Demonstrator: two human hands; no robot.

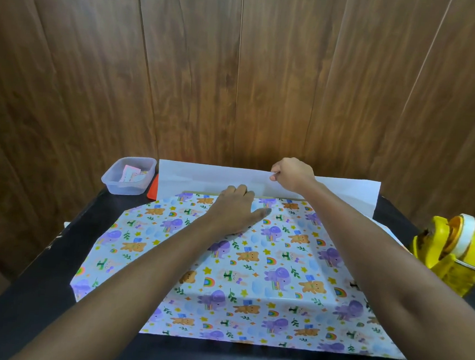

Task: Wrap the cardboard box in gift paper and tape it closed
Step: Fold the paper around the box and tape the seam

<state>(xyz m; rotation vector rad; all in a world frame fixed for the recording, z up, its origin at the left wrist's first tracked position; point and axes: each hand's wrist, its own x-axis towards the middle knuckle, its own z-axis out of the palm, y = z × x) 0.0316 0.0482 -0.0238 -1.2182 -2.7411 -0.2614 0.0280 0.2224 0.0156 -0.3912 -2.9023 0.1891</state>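
Now the cardboard box (201, 192) sits mid-frame on the black bench (54, 250), almost wholly hidden under the gift paper (252, 266), with only a thin tan edge showing at its far side. The left hand (237, 208) lies flat, grip apart, pressing the printed layer onto the box top, while the right hand (292, 174) has its grip clamped on the raised white edge of the far flap (216, 178). To fold well, I judge the flap should be drawn taut toward the lower frame, square to the box edge, overlapping the pinned layer before tape comes from the yellow tape dispenser (452, 253) at right.
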